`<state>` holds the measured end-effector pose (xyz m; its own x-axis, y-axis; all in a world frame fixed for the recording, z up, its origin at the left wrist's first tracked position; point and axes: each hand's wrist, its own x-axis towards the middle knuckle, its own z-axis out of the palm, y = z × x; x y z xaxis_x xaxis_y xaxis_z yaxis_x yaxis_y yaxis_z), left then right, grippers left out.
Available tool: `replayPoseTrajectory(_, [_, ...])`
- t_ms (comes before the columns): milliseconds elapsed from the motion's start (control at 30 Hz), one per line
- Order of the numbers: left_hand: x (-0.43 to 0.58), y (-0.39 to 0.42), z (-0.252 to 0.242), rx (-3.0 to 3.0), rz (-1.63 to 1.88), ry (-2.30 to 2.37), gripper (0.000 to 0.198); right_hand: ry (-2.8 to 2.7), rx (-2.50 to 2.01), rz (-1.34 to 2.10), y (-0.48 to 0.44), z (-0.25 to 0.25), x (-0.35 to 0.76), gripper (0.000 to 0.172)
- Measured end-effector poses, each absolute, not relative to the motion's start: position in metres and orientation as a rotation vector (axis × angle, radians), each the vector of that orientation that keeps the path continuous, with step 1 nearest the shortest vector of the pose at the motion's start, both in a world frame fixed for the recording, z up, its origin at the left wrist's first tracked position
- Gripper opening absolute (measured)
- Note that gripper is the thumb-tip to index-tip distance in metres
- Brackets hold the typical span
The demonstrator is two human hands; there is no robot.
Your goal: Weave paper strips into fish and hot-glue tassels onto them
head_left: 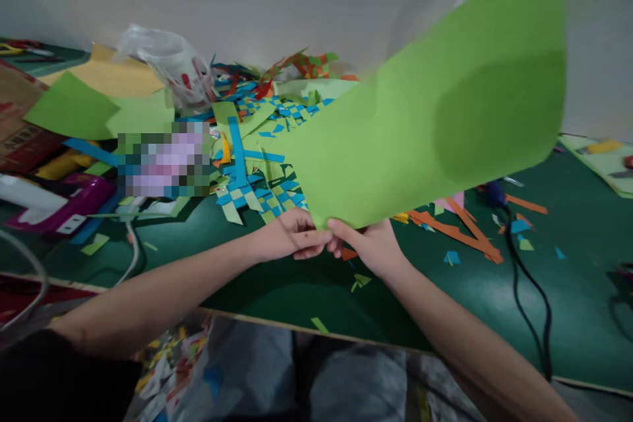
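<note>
A large sheet of bright green paper [405, 138] is held up over the table, its far end rising to the upper right. My left hand [297, 234] pinches its near corner, thumb on top. Close beside it, my right hand [370, 241] grips the same edge with the thumb pressed on the paper. The fingertips of both hands meet or nearly meet at that corner. Behind the sheet lie blue and green woven paper strips [281, 198], partly hidden by it. Small orange and green scraps lie below the hands.
Left are a purple and white tool [74, 204] with a white cable, green paper [74, 105], and a cup in a plastic bag [180, 72]. Orange strips [459, 227] and a black cable [546, 323] lie right. A pale wall stands behind. Scraps litter the floor area below the table edge.
</note>
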<state>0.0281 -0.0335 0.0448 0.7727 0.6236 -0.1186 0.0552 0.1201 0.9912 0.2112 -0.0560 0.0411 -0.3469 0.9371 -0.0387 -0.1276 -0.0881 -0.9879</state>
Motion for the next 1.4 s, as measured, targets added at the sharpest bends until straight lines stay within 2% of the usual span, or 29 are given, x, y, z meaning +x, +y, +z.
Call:
replayPoseTrajectory(500, [0.024, -0.030, 0.041, 1.305, 0.499, 0.557, 0.044, -1.249, -0.939, 1.617, -0.056, 0.042, 0.212, 0.032])
replayPoseTrajectory(733, [0.024, -0.028, 0.044, 1.346, 0.483, 0.555, 0.044, -1.216, -0.924, 1.652, -0.056, 0.045, 0.212, 0.029])
replayPoseTrajectory(1167, [0.022, -0.026, 0.041, 1.319, 0.514, 0.539, 0.047, -1.189, -0.959, 1.522, -0.051, 0.035, 0.215, 0.030])
replayPoseTrajectory(1400, [0.012, -0.026, 0.040, 1.309, 0.659, 0.503, 0.047, -1.046, -1.053, 1.312, -0.037, 0.041, 0.233, 0.033])
